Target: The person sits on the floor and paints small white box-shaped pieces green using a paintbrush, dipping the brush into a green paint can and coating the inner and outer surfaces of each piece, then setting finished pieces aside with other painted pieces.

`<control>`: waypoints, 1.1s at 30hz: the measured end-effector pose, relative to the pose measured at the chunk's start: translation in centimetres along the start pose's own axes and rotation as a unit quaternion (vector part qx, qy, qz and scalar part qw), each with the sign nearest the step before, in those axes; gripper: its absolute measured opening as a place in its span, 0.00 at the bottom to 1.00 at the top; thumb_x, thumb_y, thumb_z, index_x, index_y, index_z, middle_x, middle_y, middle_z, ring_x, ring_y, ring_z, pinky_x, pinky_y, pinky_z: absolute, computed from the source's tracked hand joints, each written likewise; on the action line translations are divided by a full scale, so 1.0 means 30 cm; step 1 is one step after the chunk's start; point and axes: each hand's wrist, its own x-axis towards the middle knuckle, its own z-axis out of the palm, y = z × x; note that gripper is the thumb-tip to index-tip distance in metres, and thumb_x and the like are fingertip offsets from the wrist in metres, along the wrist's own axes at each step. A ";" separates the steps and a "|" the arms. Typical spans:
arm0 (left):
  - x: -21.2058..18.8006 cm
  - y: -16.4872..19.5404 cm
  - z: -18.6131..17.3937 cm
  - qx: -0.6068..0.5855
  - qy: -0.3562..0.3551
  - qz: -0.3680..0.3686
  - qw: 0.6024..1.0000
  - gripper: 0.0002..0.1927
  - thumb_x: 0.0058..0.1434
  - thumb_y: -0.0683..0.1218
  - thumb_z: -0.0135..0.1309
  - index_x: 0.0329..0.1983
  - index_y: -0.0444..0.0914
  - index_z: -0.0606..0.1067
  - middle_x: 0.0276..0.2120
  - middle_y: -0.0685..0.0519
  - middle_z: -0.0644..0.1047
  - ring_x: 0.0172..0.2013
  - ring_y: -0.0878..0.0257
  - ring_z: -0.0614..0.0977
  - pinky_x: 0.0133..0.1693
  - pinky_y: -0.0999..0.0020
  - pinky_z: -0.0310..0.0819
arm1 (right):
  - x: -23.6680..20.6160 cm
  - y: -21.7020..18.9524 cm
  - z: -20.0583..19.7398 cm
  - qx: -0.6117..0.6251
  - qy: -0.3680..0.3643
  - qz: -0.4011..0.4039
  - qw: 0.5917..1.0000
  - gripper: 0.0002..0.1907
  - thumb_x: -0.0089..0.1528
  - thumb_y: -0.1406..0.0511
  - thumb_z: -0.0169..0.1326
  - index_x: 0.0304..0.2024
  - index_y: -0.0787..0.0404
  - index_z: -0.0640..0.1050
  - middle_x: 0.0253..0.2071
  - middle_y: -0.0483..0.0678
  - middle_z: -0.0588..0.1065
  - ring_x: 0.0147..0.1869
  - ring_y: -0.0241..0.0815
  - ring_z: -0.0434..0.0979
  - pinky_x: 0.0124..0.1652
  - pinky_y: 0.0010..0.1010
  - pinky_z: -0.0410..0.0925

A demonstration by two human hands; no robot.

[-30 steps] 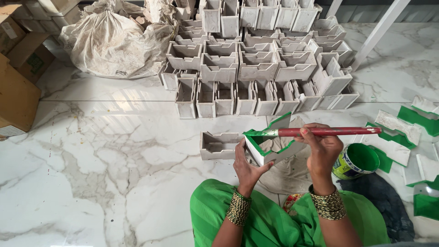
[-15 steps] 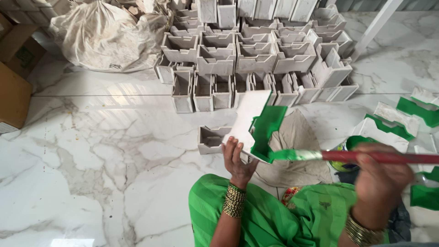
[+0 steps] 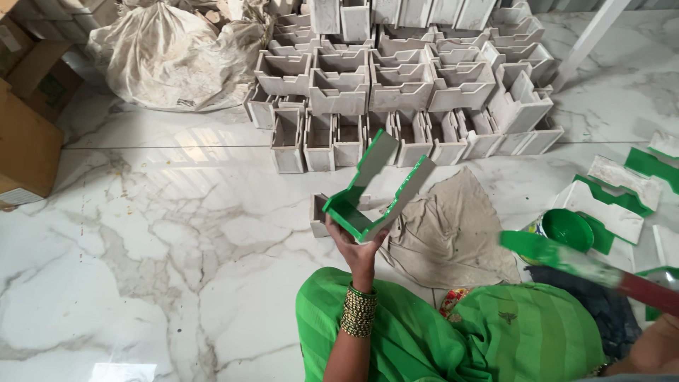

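Observation:
My left hand [image 3: 356,252] holds up a grey U-shaped moulded piece [image 3: 375,189] by its base; its edges are painted green. My right hand [image 3: 654,348] shows only partly at the bottom right corner, gripping the red handle of a paintbrush [image 3: 566,258] whose flat head is loaded with green paint. The brush hangs apart from the piece, to its right, above an open green paint tin [image 3: 567,229]. Another unpainted grey piece [image 3: 319,216] lies on the floor just behind the held one.
Stacked unpainted grey pieces [image 3: 396,81] fill the back. Green-edged painted pieces [image 3: 612,199] lie at the right. A grey cloth [image 3: 453,237] is spread in front of my knees. A bulging sack [image 3: 170,56] and cardboard boxes [image 3: 25,148] stand at the left on the marble floor.
My left hand has turned and tilted the piece so its open side faces up. My right hand has drawn the brush away to the right and lower, off the piece.

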 end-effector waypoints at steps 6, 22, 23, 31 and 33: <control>-0.047 -0.186 -0.034 -0.125 -0.019 -0.120 0.985 0.45 0.56 0.50 0.68 0.73 0.30 0.62 0.58 0.44 0.71 0.58 0.53 0.72 0.60 0.60 0.67 | 0.046 0.054 -0.107 -0.007 0.020 0.012 1.000 0.04 0.71 0.72 0.52 0.47 0.69 0.74 0.50 0.58 0.76 0.49 0.46 0.79 0.53 0.35 0.75; -0.073 -0.237 -0.011 -0.545 -0.001 -0.309 0.779 0.42 0.62 0.66 0.56 0.72 0.40 0.60 0.64 0.47 0.71 0.62 0.48 0.73 0.65 0.42 0.65 | -0.427 0.115 0.462 -0.109 -0.294 -0.036 0.949 0.09 0.70 0.74 0.58 0.52 0.70 0.75 0.54 0.62 0.76 0.50 0.51 0.81 0.46 0.39 0.80; -0.073 -0.242 -0.010 -0.545 -0.002 -0.312 0.778 0.42 0.62 0.66 0.56 0.72 0.40 0.61 0.64 0.47 0.71 0.62 0.48 0.73 0.65 0.42 0.65 | -0.474 0.129 0.497 -0.137 -0.300 -0.035 0.943 0.11 0.67 0.75 0.59 0.52 0.70 0.75 0.54 0.62 0.76 0.50 0.51 0.81 0.47 0.38 0.80; -0.083 -0.256 -0.010 -0.544 0.001 -0.314 0.778 0.42 0.61 0.63 0.60 0.72 0.39 0.61 0.64 0.48 0.71 0.63 0.49 0.73 0.66 0.45 0.66 | -0.656 0.268 0.708 -0.373 -0.407 -0.174 0.816 0.17 0.55 0.76 0.66 0.44 0.67 0.76 0.49 0.58 0.79 0.49 0.46 0.84 0.46 0.30 0.79; -0.088 -0.255 -0.011 -0.544 -0.002 -0.301 0.783 0.42 0.62 0.63 0.61 0.72 0.38 0.62 0.64 0.48 0.71 0.63 0.49 0.73 0.65 0.44 0.66 | -0.663 0.291 0.738 -0.400 -0.417 -0.208 0.789 0.18 0.54 0.75 0.67 0.44 0.67 0.76 0.47 0.57 0.80 0.49 0.47 0.84 0.47 0.31 0.78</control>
